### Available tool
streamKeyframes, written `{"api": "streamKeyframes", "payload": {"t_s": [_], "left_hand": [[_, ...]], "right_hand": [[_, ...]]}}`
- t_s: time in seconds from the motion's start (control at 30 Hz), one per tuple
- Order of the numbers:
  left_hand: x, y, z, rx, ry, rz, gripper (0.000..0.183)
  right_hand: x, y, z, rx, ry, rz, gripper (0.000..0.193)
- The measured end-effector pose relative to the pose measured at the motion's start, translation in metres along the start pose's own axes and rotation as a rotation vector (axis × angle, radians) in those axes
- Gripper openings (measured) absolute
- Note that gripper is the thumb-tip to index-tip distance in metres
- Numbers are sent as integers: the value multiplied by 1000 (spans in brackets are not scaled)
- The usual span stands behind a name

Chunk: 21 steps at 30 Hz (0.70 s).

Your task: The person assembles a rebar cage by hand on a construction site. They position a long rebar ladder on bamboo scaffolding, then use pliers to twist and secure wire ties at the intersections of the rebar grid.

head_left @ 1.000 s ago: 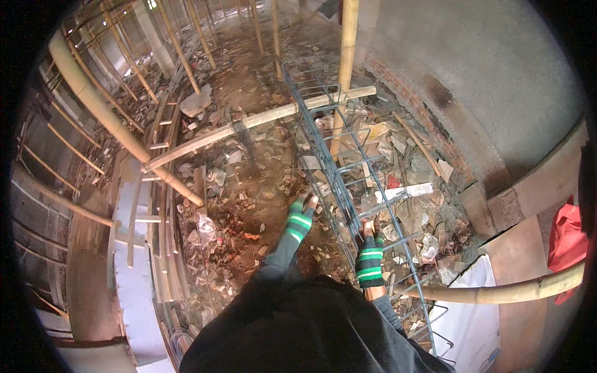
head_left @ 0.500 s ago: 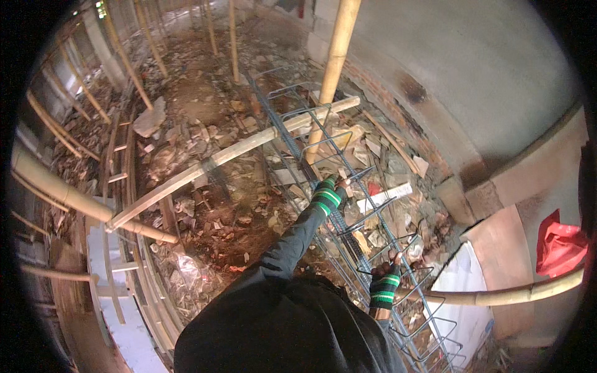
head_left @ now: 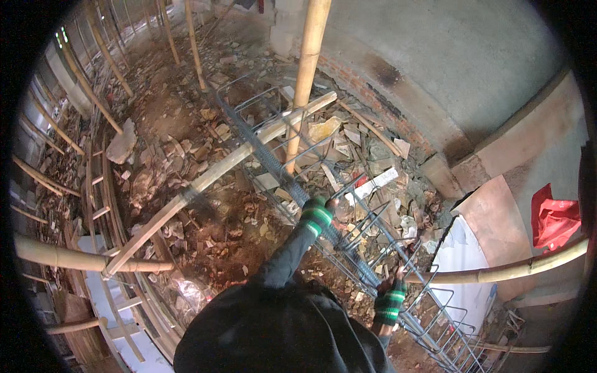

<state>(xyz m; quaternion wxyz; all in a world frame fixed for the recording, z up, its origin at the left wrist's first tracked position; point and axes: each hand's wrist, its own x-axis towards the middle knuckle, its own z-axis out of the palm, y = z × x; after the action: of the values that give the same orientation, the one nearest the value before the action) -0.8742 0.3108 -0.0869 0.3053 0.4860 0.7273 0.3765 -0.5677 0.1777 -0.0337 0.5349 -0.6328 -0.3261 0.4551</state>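
A long rebar cage (head_left: 384, 234), made of ribbed steel bars with thin bent stirrups, runs slantwise from the upper middle to the lower right. My left hand (head_left: 318, 214), in a dark glove with green and white bands, is closed on the cage's steel at mid-length. Beyond its fingers several stirrups sit close together. Lower down, my right hand (head_left: 390, 296), gloved alike with bare fingertips, is closed at the cage's near part. Its thumb or a finger points up. Exactly which bar each hand grips is partly hidden.
A wooden beam (head_left: 217, 177) crosses under the cage's far part, beside an upright bamboo pole (head_left: 305, 81). Another bamboo pole (head_left: 504, 272) lies at right, near a red bag (head_left: 553, 217). Broken rubble (head_left: 230, 230) covers the ground. A grey wall (head_left: 454, 68) stands at right; bamboo props rise left.
The view has shifted, so the surroundings sit further left. My left hand has come nearer to me along the cage, and stirrups now bunch beside it. My right hand has moved slightly down.
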Motion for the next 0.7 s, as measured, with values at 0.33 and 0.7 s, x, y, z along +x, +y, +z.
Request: {"api": "streamKeyframes", "payload": {"t_s": [0.33,0.7], "left_hand": [[-55,-35,-47,-290,50,-51,44],[4,-98,-74,10,18,-414,75]], "right_hand": [[-53,-1,3,176,22,293,22],[-65,-31,-31,-252,-146,75,65]]}}
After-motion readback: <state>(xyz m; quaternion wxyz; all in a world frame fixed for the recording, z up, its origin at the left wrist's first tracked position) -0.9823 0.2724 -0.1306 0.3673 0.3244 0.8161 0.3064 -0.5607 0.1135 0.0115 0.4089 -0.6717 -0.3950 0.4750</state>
